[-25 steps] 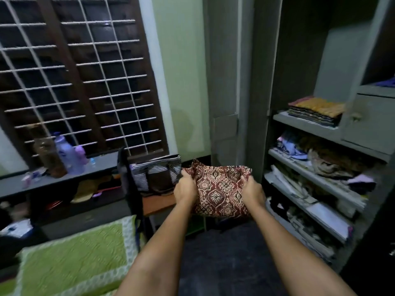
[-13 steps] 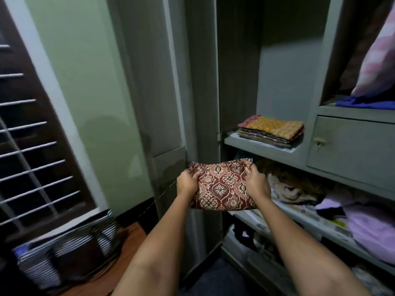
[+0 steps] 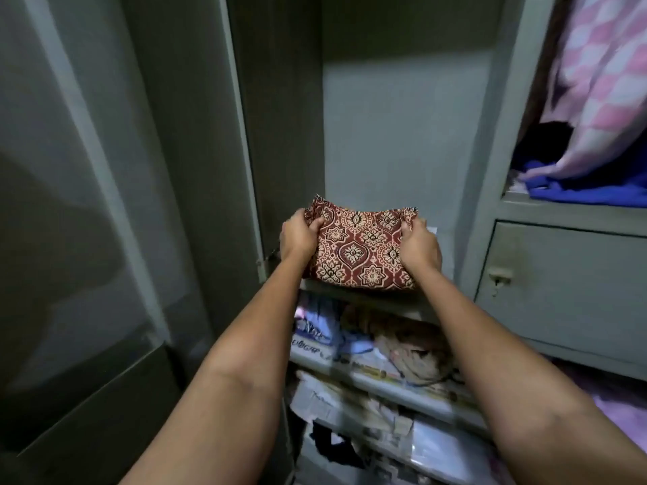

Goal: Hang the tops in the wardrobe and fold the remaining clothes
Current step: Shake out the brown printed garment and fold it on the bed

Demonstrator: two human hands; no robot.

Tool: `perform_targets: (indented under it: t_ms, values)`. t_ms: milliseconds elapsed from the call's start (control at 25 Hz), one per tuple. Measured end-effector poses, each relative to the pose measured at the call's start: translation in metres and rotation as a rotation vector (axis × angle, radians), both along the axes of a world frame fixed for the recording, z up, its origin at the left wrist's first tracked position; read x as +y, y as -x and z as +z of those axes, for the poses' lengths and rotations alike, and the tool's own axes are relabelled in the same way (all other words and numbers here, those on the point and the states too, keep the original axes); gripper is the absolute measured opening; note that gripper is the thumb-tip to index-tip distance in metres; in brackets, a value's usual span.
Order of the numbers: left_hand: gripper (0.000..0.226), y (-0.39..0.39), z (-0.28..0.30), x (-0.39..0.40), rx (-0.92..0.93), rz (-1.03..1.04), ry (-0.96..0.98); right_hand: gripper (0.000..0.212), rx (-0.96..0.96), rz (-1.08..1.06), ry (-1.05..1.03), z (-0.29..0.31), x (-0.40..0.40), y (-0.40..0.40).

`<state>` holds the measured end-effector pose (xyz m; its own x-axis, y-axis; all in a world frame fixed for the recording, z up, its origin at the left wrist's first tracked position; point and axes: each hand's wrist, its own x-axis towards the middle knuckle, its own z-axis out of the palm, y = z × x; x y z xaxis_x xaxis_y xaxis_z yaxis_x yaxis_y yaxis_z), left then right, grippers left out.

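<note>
A folded maroon cloth (image 3: pixel 362 250) with a cream medallion print sits at the wardrobe's upper open shelf (image 3: pixel 353 298), over the stack that lay there, which it now hides. My left hand (image 3: pixel 297 236) grips its left edge. My right hand (image 3: pixel 420 245) grips its right edge. Both arms reach forward into the grey wardrobe (image 3: pixel 395 134).
The wardrobe door (image 3: pixel 105 204) stands open at the left. Lower shelves (image 3: pixel 378 348) hold crumpled clothes and papers. At the right are a closed locker drawer (image 3: pixel 567 285) and, above it, a pink checked cloth (image 3: pixel 602 75) over a blue garment (image 3: pixel 574 190).
I turned from the window and bed to the wardrobe. Both hands carried the folded maroon cloth up and forward onto the upper shelf, over the stack.
</note>
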<state>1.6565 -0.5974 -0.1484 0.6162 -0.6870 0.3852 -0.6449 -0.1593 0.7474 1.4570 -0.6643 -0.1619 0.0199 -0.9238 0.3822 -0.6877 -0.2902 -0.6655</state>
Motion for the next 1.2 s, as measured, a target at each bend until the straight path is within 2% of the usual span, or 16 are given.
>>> perform_targets:
  t_ms: [160, 280, 360, 440, 520, 600, 680, 760, 840, 1040, 1200]
  values:
    - [0.041, -0.030, 0.029, -0.103, -0.009, -0.122, 0.000, 0.041, -0.031, -0.147, -0.058, 0.018, -0.078, -0.023]
    - [0.043, -0.043, 0.032, -0.162, -0.032, -0.172, -0.114, 0.042, -0.033, -0.239, -0.121, 0.019, -0.120, -0.034]
    - [0.048, -0.046, 0.023, -0.185, -0.163, -0.075, -0.278, 0.045, 0.056, -0.334, -0.181, 0.014, -0.140, -0.040]
    - [0.051, -0.036, 0.015, -0.196, -0.395, 0.010, -0.306, 0.053, 0.229, -0.381, -0.169, 0.012, -0.149, -0.047]
    - [0.048, -0.014, 0.017, -0.204, -0.545, -0.079, -0.203, 0.044, 0.345, -0.328, -0.130, 0.018, -0.155, -0.065]
    - [0.042, 0.002, 0.014, -0.209, -0.598, -0.299, -0.199, 0.038, 0.422, -0.166, -0.209, 0.018, -0.161, -0.086]
    - [0.043, 0.002, -0.004, -0.214, -0.605, -0.548, -0.451, 0.040, 0.555, 0.038, -0.378, 0.003, -0.165, -0.099]
    - [0.058, -0.020, -0.025, -0.221, -0.639, -0.657, -0.716, 0.050, 0.652, 0.087, -0.487, -0.020, -0.173, -0.092]
    - [0.070, -0.039, -0.037, -0.230, -0.653, -0.624, -0.720, 0.056, 0.643, 0.046, -0.462, -0.032, -0.178, -0.078]
    - [0.100, -0.044, -0.035, -0.233, -0.554, -0.517, -0.718, 0.080, 0.477, -0.097, -0.468, -0.032, -0.176, -0.062]
    - [0.103, -0.050, -0.008, -0.220, -0.457, -0.422, -0.851, 0.092, 0.380, -0.239, -0.607, -0.025, -0.167, -0.052]
